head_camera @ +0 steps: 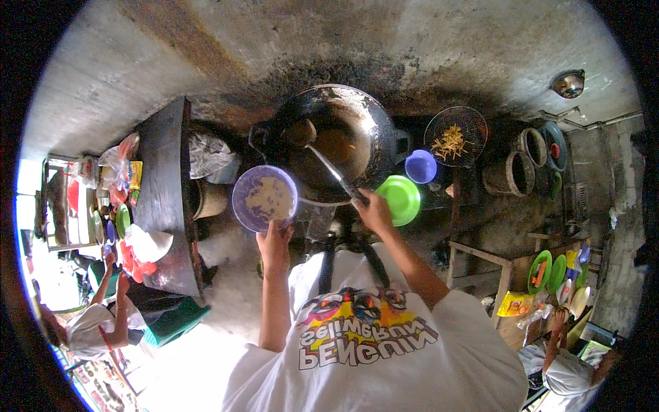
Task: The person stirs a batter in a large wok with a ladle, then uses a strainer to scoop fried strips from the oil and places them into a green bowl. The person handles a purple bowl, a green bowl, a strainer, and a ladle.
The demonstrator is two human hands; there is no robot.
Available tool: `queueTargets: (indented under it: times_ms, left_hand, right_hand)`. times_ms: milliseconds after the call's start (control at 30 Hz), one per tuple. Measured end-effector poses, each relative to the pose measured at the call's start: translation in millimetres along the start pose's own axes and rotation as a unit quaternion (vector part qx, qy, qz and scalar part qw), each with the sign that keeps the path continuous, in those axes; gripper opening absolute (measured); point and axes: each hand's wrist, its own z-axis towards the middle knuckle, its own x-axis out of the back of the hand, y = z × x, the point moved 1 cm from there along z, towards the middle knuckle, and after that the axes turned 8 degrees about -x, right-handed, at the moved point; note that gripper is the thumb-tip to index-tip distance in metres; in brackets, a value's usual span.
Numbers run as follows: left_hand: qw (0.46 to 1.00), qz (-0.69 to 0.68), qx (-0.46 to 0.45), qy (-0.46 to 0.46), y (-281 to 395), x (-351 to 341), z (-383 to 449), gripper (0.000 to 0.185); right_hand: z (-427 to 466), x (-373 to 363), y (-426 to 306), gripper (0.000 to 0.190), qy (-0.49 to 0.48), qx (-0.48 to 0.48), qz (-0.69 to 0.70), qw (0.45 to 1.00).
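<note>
My left hand [275, 242] grips the near rim of a purple plastic bowl [252, 180] with a pale, lumpy mass in it. My right hand [371, 208] holds the handle of a metal ladle [329, 167], whose round scoop [301, 132] is inside a large blackened wok [360, 108]. Brownish liquid lies in the wok, with a small orange bit in it. Close to my right hand is a green plastic bowl [400, 200]. Beyond it stand a small blue-purple bowl [420, 166] and a wire mesh strainer [431, 116] with thin yellow fried strips [451, 142].
Several worn buckets [520, 175] stand at the right. A wooden table [479, 252] there bears green plates [538, 273] and packets. At the left, a dark tabletop [165, 206] holds bags and bowls. One person [92, 329] works at lower left, another [571, 371] at lower right. A sooty wall rises behind the wok.
</note>
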Motion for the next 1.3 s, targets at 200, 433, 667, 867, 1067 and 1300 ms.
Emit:
queueTargets:
  times_ms: [200,433,667,867,1067,1300]
  left_hand:
    - [1.0,0.004,-0.002,-0.007,0.8,1.4,0.0,0.027]
    - [0.999,0.013,-0.028,-0.044,2.8,3.4,0.8,0.027]
    - [0.999,0.006,0.003,-0.044,-3.7,-8.9,1.6,0.024]
    - [0.998,0.02,0.014,-0.062,-8.2,-20.4,-2.4,0.028]
    - [0.995,0.035,0.008,-0.091,-15.9,-15.1,-2.8,0.028]
    - [0.994,0.045,-0.025,-0.093,-23.9,-4.0,-2.5,0.029]
  right_hand:
    - [7.5,-11.6,21.2,0.049,-0.004,0.025,0.083,0.996]
    - [-9.9,31.0,27.5,0.044,-0.034,-0.062,0.249,0.966]
    - [-68.6,129.0,82.2,0.04,0.12,-0.141,0.295,0.937]
    - [-84.4,199.3,153.1,0.04,0.371,-0.104,-0.051,0.921]
    - [-58.8,218.6,202.4,0.041,0.332,-0.232,-0.281,0.87]
    - [-63.0,232.3,215.8,0.044,0.36,-0.221,-0.134,0.897]
